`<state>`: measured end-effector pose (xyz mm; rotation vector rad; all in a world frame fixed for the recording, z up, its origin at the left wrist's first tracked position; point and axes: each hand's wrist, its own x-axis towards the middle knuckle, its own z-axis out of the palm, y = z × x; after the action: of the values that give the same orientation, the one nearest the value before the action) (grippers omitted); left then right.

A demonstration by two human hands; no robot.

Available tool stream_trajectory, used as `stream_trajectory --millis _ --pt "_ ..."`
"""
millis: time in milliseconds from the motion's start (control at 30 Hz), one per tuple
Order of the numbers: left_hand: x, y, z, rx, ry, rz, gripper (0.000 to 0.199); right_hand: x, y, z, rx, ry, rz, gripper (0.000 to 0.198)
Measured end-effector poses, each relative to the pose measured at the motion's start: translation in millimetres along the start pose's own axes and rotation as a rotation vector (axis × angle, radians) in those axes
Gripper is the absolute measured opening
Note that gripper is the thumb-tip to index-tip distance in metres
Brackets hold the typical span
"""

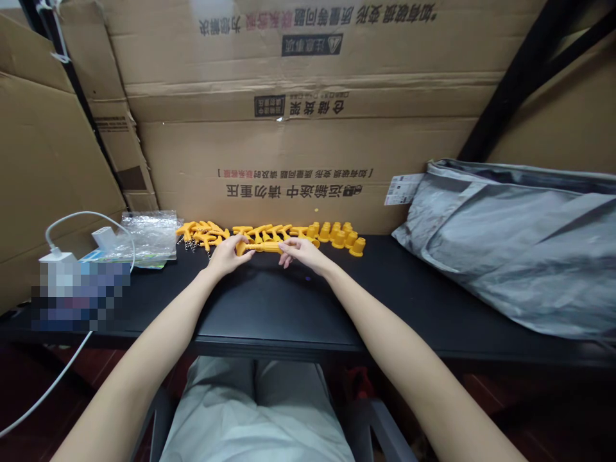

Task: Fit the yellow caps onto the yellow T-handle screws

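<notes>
A long, ribbed yellow plastic corkscrew part (pixel 265 246) lies level between my two hands, just above the black table. My left hand (pixel 225 256) is closed round its left end, thumb and fingers pinching it. At the right end, the fingers of my right hand (pixel 307 253) grip the same part. Beyond my left hand lie yellow T-shaped corkscrew handles (pixel 206 240) with metal spirals. A row of yellow pieces (pixel 272 231) lies behind the held part. Several yellow cup-shaped caps (pixel 339 239) stand beyond my right hand.
A cardboard sheet (pixel 298 147) walls off the back of the black table (pixel 283 308). On the left are clear plastic bags (pixel 149 234), a white charger (pixel 58 263) with a cable, and a blurred-out item. A large grey bag (pixel 520 250) fills the right side.
</notes>
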<state>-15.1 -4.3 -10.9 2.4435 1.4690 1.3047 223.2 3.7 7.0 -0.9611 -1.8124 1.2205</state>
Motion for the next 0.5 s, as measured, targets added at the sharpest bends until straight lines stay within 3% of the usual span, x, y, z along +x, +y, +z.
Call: stream_trajectory --millis 500 --pt "0.0 1.9 0.0 0.010 -0.008 0.004 0.023 3.0 1.5 6.4 0.008 0.080 0.121 0.059"
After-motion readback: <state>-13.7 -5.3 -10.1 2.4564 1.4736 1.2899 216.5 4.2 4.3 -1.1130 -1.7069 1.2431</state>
